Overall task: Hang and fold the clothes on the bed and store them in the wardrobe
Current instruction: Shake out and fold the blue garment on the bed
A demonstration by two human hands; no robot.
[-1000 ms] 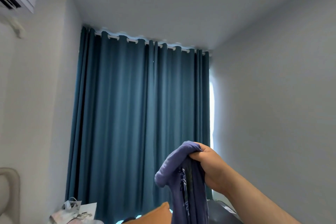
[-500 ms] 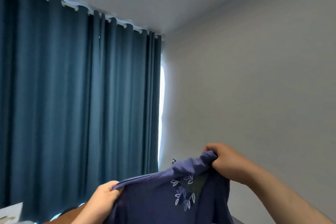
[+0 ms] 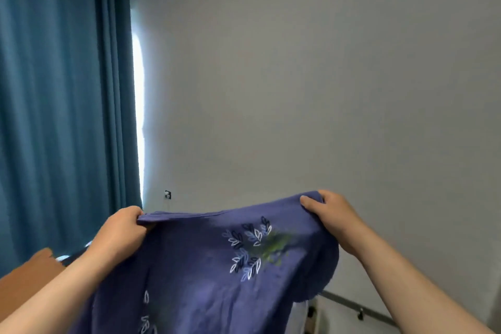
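A purple garment (image 3: 206, 266) with a leaf print is held up and spread at six o'clock in the view. Its upper edge is pinched at nine o'clock by the left hand (image 3: 123, 230), fingers curled over the cloth, and gripped at three o'clock by the right hand (image 3: 332, 214). A teal curtain (image 3: 62, 89) is seen behind at ten o'clock.

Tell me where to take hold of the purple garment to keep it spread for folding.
Probably the top edge, at its two ends, each approached from its own outer side. The left grip and right grip pinch there, and the purple garment hangs spread between them, leaf print showing.
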